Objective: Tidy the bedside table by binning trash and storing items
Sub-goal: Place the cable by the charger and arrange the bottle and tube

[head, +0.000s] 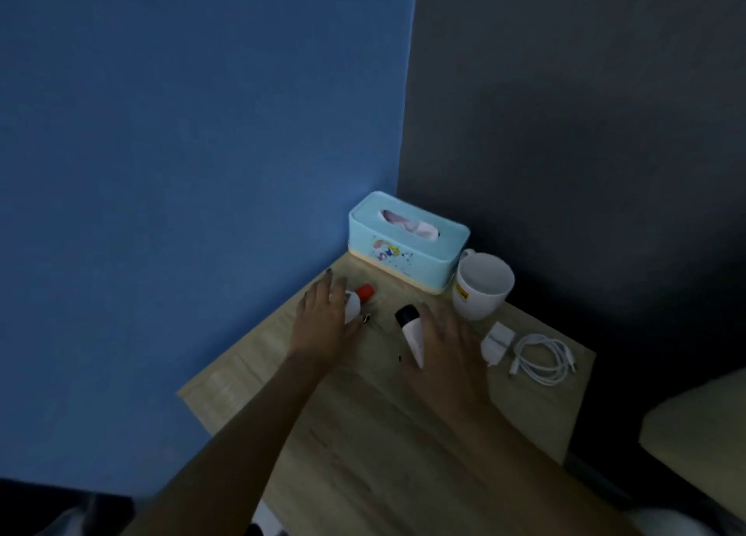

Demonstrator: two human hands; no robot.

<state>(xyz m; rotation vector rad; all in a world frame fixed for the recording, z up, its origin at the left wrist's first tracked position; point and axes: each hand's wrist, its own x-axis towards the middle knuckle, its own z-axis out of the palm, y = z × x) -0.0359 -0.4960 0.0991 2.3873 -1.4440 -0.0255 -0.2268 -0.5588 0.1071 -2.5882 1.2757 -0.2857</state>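
Wooden desk (pixel 363 434): my left hand (pixel 323 317) cups the red-capped bottle (pixel 357 299) at ten o'clock, fingers spread; my right hand (pixel 448 354), open, covers the black-capped bottle (pixel 409 325). Next, close and lift.

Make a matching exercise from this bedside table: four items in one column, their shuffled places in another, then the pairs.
1. pale blue tissue box
2. white ceramic mug
3. coiled white cable
4. red-capped white bottle

A. under the left hand
B. back corner by the walls
C. far right, past the charger
D. right beside the tissue box

Pairs: 1-B, 2-D, 3-C, 4-A
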